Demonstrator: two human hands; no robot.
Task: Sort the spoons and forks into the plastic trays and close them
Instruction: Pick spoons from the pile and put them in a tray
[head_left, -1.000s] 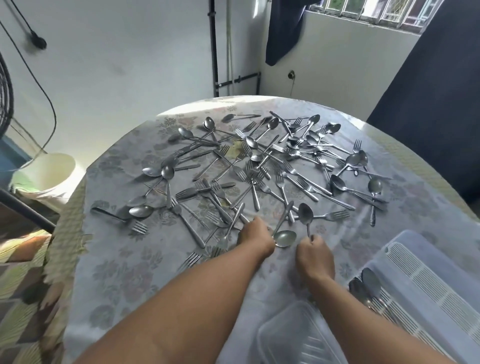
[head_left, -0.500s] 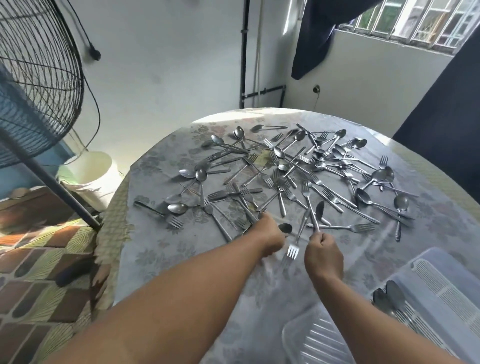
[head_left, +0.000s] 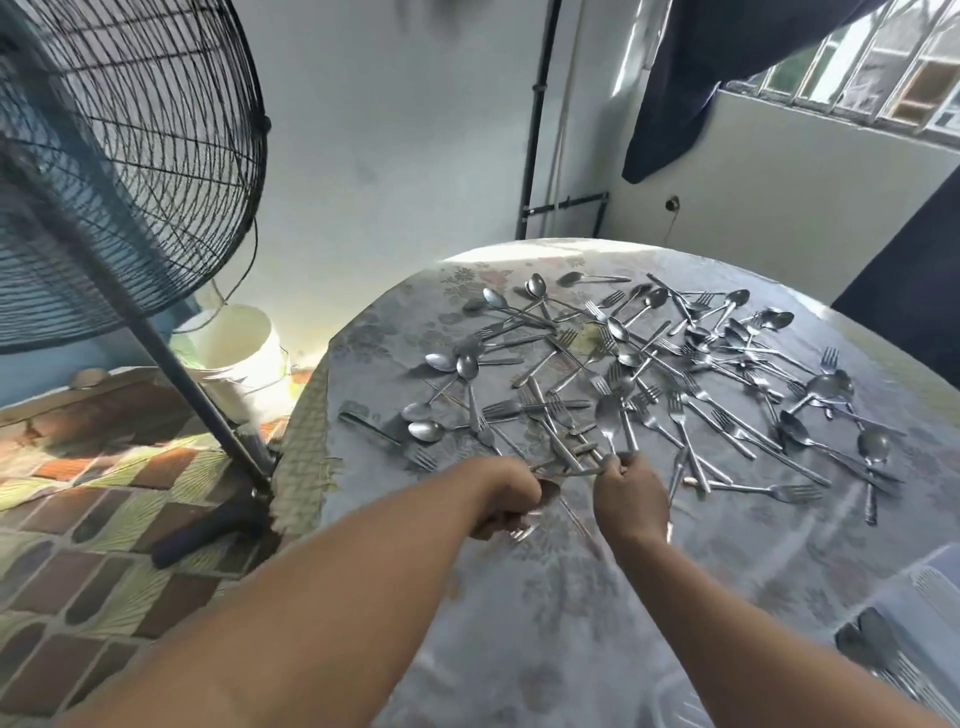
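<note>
Several steel spoons and forks (head_left: 670, 374) lie scattered over the round table (head_left: 623, 597) with its flowered cloth. My left hand (head_left: 506, 493) grips cutlery at the near edge of the pile; fork tines (head_left: 522, 532) stick out below the fist. My right hand (head_left: 631, 493) pinches the handle of a spoon (head_left: 608, 415) that stands up from the pile. A translucent plastic tray (head_left: 930, 592) sits at the bottom right with a few pieces of cutlery (head_left: 872, 644) in it.
A large black standing fan (head_left: 119, 171) leans at the left, its pole reaching the floor beside the table. A white bucket (head_left: 234, 348) stands behind it. A second clear tray's corner (head_left: 680, 706) shows at the bottom edge. Dark curtains hang at the back right.
The view has swung left and up, so the fan fills the left. My left hand now holds a fork as well; my right hand has lifted a spoon upright.
</note>
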